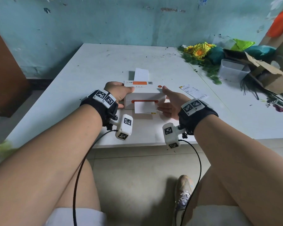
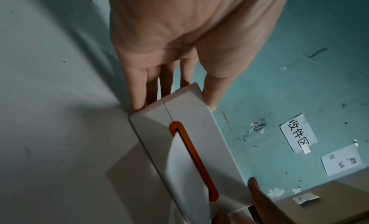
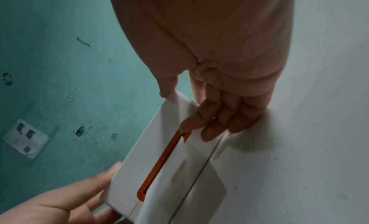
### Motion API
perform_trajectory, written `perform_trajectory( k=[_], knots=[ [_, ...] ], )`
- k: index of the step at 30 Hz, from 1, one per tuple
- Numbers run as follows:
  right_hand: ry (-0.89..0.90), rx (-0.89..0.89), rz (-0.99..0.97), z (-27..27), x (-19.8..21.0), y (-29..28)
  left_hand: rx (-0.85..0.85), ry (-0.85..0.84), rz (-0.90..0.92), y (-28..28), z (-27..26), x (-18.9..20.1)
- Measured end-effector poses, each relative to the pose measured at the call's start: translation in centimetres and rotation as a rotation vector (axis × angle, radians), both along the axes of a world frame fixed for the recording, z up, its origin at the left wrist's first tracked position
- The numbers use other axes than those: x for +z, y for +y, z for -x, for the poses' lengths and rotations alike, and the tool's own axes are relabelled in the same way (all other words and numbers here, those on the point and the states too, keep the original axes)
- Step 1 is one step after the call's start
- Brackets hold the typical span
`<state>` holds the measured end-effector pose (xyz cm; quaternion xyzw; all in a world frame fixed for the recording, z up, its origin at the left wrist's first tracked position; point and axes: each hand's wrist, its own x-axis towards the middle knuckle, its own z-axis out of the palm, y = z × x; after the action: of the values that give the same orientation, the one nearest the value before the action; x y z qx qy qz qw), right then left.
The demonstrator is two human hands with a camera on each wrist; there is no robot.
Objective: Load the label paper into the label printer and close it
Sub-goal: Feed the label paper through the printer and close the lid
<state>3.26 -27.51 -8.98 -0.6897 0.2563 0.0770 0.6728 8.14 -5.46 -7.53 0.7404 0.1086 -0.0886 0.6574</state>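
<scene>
Sitting mid-table [image 1: 95,62], printer [image 1: 145,95] has long axis left-right, slot facing the person, paper [image 1: 145,107] poking out; left hand [image 1: 119,93] and right hand [image 1: 171,101] each pinch one end, thumb on top.

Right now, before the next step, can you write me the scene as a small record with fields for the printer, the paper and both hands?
label printer: on the white table, lid looks closed
label paper: sticks out of the orange front slot; a strip also rises behind the printer
left grip: holds the printer's left end, thumb on top
right grip: holds the right end, thumb at the top edge, fingers curled at the front
nearby: printed slip, clear tub
</scene>
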Motion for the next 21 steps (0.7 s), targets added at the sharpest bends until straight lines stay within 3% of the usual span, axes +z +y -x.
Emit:
perform_trajectory(
  k=[4, 8, 13, 18, 21],
  knots=[
    [-0.009, -0.079, 0.156, -0.7, 0.3, -0.1, -0.006, -0.048, -0.129, -0.4, 0.2, -0.2],
    [-0.035, -0.131, 0.092, -1.3, 0.1, 0.5, 0.005, -0.088, -0.221, -0.4, 0.1, -0.8],
    [-0.079, -0.146, 0.09, -1.7, -0.6, 0.7, -0.019, 0.031, -0.101, 0.2, -1.0, -0.9],
    [-0.115, -0.175, 0.125, -1.6, -0.5, 1.0, -0.009, 0.017, -0.1, -0.2, -1.0, -0.5],
    [-0.105, -0.157, 0.066, -1.7, -1.0, 1.0, -0.016, 0.138, 0.025, 0.2, -1.0, 0.2]
  ],
)
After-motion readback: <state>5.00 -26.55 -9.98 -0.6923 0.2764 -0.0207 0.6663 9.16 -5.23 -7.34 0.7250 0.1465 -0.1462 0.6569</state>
